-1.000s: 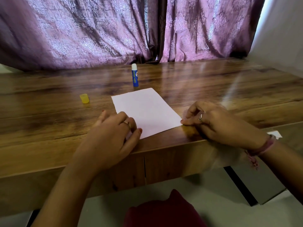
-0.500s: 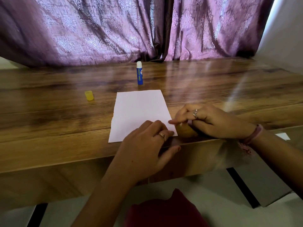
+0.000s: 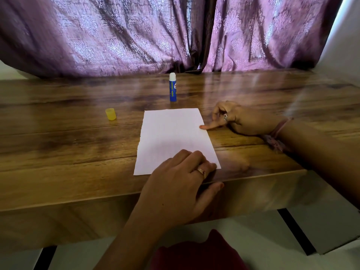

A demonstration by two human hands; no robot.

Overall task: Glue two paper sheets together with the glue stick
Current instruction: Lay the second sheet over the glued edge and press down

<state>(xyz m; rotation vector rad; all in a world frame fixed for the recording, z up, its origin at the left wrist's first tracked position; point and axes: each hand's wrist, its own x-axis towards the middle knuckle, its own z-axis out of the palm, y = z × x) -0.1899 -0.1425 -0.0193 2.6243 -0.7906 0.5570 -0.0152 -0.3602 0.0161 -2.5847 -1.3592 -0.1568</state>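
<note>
1. Both hands lay on the paper (image 3: 171, 137): the left hand (image 3: 181, 184) rested flat on its near right corner with relaxed, straight fingers, grasping nothing, while the right hand (image 3: 239, 119) touched the sheet's right edge with one extended fingertip, its other fingers curled loosely and holding nothing.

2. Compared with a second earlier, the sheet had been turned. It had lain askew on the table (image 3: 68, 152), and now sat nearly square to the near edge, its bottom close to the drop.

3. The left hand had crossed from the sheet's left corner to its right corner, and the right hand had slid from the near corner up along the right side.

4. Only one white surface showed; whether a second sheet lay beneath it could not be told. The pressing and edge-tracing suggested the sheets were already stacked and being aligned or smoothed.

5. The glue stick (image 3: 173, 87) stood upright and uncapped just beyond the paper's far edge, untouched by either hand. Its yellow cap (image 3: 110, 114) sat apart to the left.

6. Judged from this, gluing looked largely done, with pressing down the edges as the step in hand. Recapping the stick probably remained.

7. A purple curtain (image 3: 136, 36) hung behind the table.
</note>
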